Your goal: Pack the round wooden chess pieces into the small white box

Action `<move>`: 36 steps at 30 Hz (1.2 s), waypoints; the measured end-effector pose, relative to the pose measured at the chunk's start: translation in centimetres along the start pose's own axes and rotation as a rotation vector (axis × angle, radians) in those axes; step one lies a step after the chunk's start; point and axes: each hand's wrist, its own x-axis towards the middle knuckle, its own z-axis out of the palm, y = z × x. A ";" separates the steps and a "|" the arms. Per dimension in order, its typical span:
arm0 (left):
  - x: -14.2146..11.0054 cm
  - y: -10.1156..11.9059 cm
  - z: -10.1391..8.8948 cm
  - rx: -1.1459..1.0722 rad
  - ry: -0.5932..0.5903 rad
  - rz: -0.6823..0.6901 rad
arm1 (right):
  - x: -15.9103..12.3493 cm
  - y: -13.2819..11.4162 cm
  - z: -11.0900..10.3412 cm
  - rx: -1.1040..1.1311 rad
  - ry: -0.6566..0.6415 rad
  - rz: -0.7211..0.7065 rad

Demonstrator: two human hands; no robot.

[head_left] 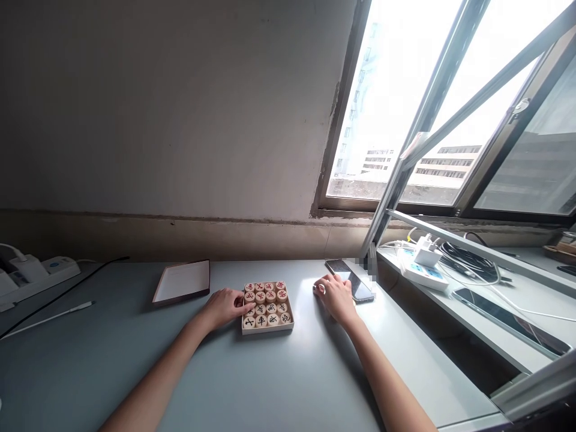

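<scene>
A shallow open box stands on the table, filled with rows of round wooden Chinese chess pieces. The far rows carry red characters, the near ones black. At the box's left side is my left hand, its thumb over the rim and its fingers against the outside wall. My right hand rests on the table right of the box, fingers bent and a little apart, with nothing visible in them. Just behind it lies a dark smartphone, partly covered by the hand.
An upturned box lid lies left of my left hand. Power strips and a white cable are at the far left. Past a metal frame, a side shelf holds another power strip, coiled cables and a second phone.
</scene>
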 end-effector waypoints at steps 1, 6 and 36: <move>0.0 0.0 0.0 -0.001 0.001 -0.003 | 0.0 -0.2 -0.1 0.022 -0.001 -0.001; 0.1 -0.2 -0.1 -0.028 -0.010 0.020 | -0.3 -3.8 -1.3 0.443 -0.014 -0.169; -0.7 -0.3 -1.0 -0.192 -0.086 0.019 | -0.3 -3.3 -2.4 0.345 -0.193 -0.101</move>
